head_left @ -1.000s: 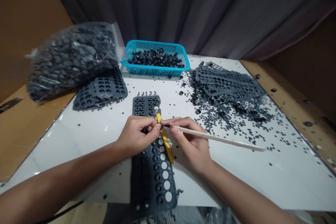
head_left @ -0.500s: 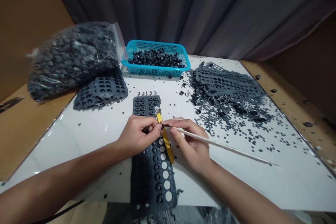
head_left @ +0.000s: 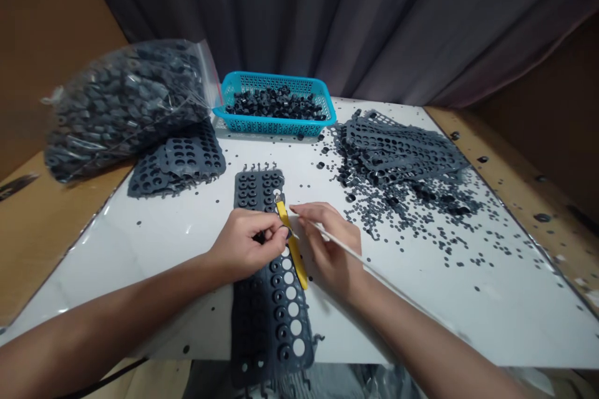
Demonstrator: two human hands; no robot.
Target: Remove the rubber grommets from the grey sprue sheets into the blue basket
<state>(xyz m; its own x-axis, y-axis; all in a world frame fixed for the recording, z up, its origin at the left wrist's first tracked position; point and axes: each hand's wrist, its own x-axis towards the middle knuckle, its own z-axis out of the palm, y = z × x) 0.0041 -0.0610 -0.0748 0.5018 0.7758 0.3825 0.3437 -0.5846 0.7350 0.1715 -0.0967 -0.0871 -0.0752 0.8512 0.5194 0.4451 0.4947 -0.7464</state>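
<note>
My left hand is closed in a pinch on a small black ring, above a dark rubber sheet with rows of ring-shaped parts and punched holes. My right hand is closed round a long thin white stick, which slants down to the right past the forearm. Its fingertips are a little apart from the left ones. A small light tip sticks out beside the ring. Between the hands, a yellow-handled tool lies along the sheet's right edge, its metal end near a hole.
A blue basket of black parts stands at the back. At the left, a clear bag full of parts rests on perforated sheets. More perforated sheets lie at the right, with small black discs scattered around them.
My right hand has drawn slightly away from my left fingertips, and the white stick has shifted and tilted down more steeply. My left hand keeps its pinch. The whole view has moved slightly.
</note>
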